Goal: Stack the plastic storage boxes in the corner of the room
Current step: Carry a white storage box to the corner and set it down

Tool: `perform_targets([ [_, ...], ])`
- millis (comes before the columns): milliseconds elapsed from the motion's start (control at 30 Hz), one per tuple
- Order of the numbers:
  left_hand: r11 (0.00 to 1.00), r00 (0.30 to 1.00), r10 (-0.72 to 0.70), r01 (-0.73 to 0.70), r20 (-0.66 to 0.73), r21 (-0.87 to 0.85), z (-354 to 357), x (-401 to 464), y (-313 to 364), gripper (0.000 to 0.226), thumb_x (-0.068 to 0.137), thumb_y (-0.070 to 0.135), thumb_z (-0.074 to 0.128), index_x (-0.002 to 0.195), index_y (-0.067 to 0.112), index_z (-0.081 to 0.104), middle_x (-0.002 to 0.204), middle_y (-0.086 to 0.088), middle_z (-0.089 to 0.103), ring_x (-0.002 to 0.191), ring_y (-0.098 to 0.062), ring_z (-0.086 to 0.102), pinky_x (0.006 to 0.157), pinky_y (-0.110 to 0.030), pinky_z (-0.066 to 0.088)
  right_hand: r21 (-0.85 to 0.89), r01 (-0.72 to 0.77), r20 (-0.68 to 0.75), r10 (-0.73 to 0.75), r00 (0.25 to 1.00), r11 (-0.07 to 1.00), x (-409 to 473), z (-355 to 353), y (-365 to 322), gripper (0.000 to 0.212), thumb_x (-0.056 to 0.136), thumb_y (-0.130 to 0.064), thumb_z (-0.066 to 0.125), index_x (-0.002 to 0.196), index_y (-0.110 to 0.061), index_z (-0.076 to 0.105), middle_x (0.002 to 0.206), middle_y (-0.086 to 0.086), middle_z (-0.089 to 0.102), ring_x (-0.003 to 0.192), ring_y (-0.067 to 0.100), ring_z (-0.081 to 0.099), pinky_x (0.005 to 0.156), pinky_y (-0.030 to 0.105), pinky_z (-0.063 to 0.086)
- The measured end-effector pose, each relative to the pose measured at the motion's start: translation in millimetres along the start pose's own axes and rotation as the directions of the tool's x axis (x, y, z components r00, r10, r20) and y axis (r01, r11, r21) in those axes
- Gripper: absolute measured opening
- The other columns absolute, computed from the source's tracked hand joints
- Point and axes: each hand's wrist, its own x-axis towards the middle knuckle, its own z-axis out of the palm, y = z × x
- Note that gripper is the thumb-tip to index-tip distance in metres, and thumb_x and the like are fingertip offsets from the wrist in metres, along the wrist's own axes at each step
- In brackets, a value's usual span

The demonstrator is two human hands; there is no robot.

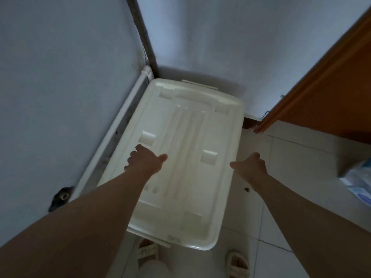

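Note:
A large white plastic storage box [180, 125] with a ribbed lid sits on the floor, pushed into the corner where the two walls meet. My left hand [145, 162] hovers over the lid's left side with its thumb spread and its fingers bent toward the left rim, holding nothing. Just off the box's right edge is my right hand [251, 167], whose thumb tip reaches the lid's rim. Its fingers point down, hidden behind the hand. Only this one box is in view.
A white pipe [120, 121] runs along the left wall beside the box, and a dark pipe [144, 33] rises in the corner. An orange wooden door [321, 85] stands at right, with a cardboard box and plastic bag [359, 177] on the tiled floor. My sandalled feet [146, 255] are at the box's near end.

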Motion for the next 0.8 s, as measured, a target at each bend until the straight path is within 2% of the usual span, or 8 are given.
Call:
perform_targets([
  [200,0.998,0.998,-0.028,0.025,-0.048,-0.066,28,-52,31,0.088,0.084,0.049,0.06,0.144,0.0,0.02,0.147,-0.019,0.036,0.135,-0.035,0.037,0.109,-0.048,0.032,-0.096,0.113,0.078,-0.106,0.991,0.989,13,-36,11,0.084,0.081,-0.03,0.068,0.142,0.001,0.019,0.142,0.022,0.033,0.127,0.037,0.043,0.101,0.046,0.044],
  [400,0.989,0.993,-0.108,0.101,-0.051,-0.11,40,-74,31,0.087,0.083,0.05,0.061,0.144,0.002,0.021,0.145,-0.018,0.039,0.134,-0.035,0.04,0.107,-0.047,0.033,-0.168,0.167,0.122,-0.148,0.982,0.972,17,-53,12,0.084,0.079,-0.03,0.069,0.143,-0.002,0.021,0.142,0.021,0.034,0.125,0.035,0.045,0.099,0.044,0.046],
  [567,0.979,0.988,-0.144,0.134,-0.06,-0.151,31,-68,23,0.084,0.083,0.049,0.06,0.142,0.002,0.023,0.144,-0.018,0.04,0.133,-0.034,0.04,0.107,-0.046,0.033,-0.19,0.267,0.158,-0.239,0.958,0.945,13,-48,-14,0.074,0.076,-0.029,0.067,0.136,-0.001,0.032,0.136,0.021,0.042,0.12,0.036,0.049,0.098,0.043,0.047],
  [700,0.971,0.984,-0.164,0.148,-0.073,-0.188,27,-63,19,0.081,0.083,0.049,0.061,0.14,0.002,0.027,0.142,-0.017,0.042,0.132,-0.034,0.042,0.105,-0.046,0.035,-0.213,0.363,0.179,-0.329,0.927,0.907,13,-40,-42,0.076,0.079,-0.029,0.065,0.14,-0.005,0.027,0.138,0.02,0.039,0.122,0.035,0.047,0.098,0.041,0.046],
  [800,0.962,0.977,-0.2,0.181,-0.077,-0.204,29,-58,21,0.08,0.082,0.05,0.061,0.138,0.003,0.029,0.14,-0.017,0.044,0.13,-0.034,0.043,0.104,-0.046,0.036,-0.257,0.415,0.212,-0.368,0.905,0.873,20,-37,-56,0.072,0.083,-0.028,0.062,0.141,-0.006,0.025,0.141,0.019,0.033,0.124,0.035,0.044,0.089,0.037,0.043],
])
